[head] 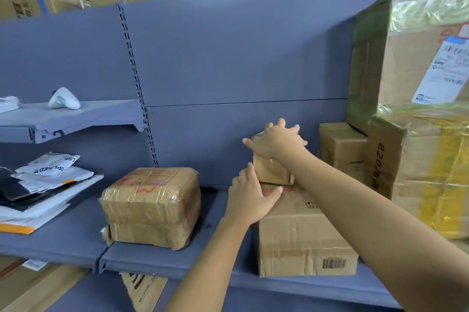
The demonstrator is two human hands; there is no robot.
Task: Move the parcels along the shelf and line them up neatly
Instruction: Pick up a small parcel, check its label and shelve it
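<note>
Small box [270, 172] under spread right fingers [295, 129], straight left fingers [274, 193] flat at its lower left edge.

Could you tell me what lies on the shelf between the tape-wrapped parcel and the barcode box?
Nothing: the head view shows bare shelf between tape-wrapped parcel and barcode box, the left forearm crossing above.

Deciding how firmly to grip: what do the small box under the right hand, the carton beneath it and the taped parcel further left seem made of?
Small box under the right hand: brown cardboard, glossy tape bands catching light. Carton: matt brown corrugated-looking cardboard, creased, printed barcode. Taped parcel: brown cardboard or paper, wrapped in shiny clear tape; bulging sides suggest it may give.
</note>
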